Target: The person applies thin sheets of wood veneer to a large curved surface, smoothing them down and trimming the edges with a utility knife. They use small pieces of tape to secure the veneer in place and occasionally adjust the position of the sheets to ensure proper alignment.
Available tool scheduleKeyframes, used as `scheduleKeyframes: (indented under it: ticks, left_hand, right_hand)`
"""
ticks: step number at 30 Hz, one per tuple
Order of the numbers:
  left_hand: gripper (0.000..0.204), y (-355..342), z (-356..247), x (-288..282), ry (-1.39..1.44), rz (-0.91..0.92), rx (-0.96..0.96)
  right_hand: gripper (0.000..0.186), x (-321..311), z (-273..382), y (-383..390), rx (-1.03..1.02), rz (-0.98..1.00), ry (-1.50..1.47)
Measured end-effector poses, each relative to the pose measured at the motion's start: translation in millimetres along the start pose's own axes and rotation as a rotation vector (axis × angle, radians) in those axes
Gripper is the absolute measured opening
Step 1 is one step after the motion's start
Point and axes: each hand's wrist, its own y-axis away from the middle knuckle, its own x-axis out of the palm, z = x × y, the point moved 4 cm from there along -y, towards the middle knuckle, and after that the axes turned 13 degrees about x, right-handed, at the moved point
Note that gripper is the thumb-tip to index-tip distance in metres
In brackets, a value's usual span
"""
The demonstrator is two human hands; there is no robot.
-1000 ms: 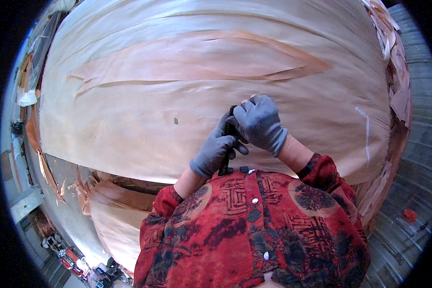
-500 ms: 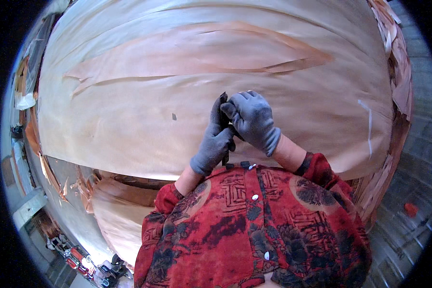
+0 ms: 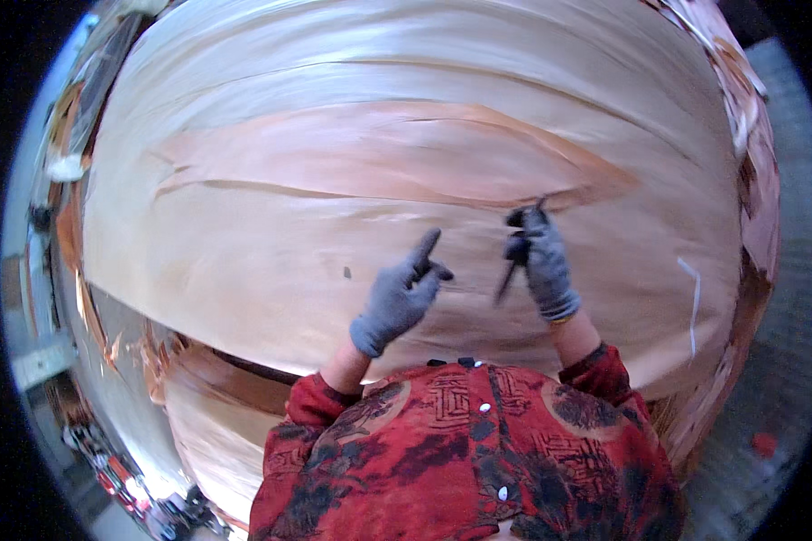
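My right hand, in a grey glove with dark fingertips, is closed around a slim dark tool whose narrow, pointed end slants down toward me. It looks like a knife, but blur hides its exact kind. My left hand, gloved alike, is held apart from the right with index finger and thumb stretched out and nothing in it. Both hands are over a wide stack of thin, pale sheets that look like wood veneer. Beyond them lies a loose, pinkish-tan, pointed piece of sheet; the right fingertips overlap its near edge in view.
A small dark chip lies on the top sheet at left. Toward the right is a whitish bent strip or mark. Ragged sheet edges hang along the right side. A lower stack stands near left, with torn scraps beside it.
My hands, together before, have separated. The right has moved right with the dark tool; the left has opened and shifted slightly lower. The whole view has tilted, so the sheets appear lower.
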Motion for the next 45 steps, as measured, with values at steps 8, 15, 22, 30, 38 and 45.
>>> scheduleKeyframes:
  ticks: [8,15,22,30,38,45]
  left_hand:
    - [0.088,-74,37,-151,-1.061,-0.345,0.233]
    - [0.120,-171,84,-239,-1.620,0.037,-0.063]
    - [0.100,-181,88,-252,-1.620,0.219,-0.056]
    - [0.008,-158,47,-259,-1.524,-0.035,0.273]
    - [0.007,13,-116,-180,-1.748,-0.445,0.457]
    - [0.016,125,-129,-151,-1.458,-0.464,0.154]
  right_hand:
    - [0.024,-8,57,-70,-0.260,-0.024,0.776]
    - [0.043,8,55,-136,-0.132,-0.124,1.404]
    - [0.042,9,54,-138,-0.086,-0.105,1.410]
    - [0.045,10,57,-137,-0.011,-0.143,1.478]
    - [0.033,31,54,-111,-0.073,-0.259,1.603]
    - [0.028,68,78,-20,-0.686,-0.313,1.326]
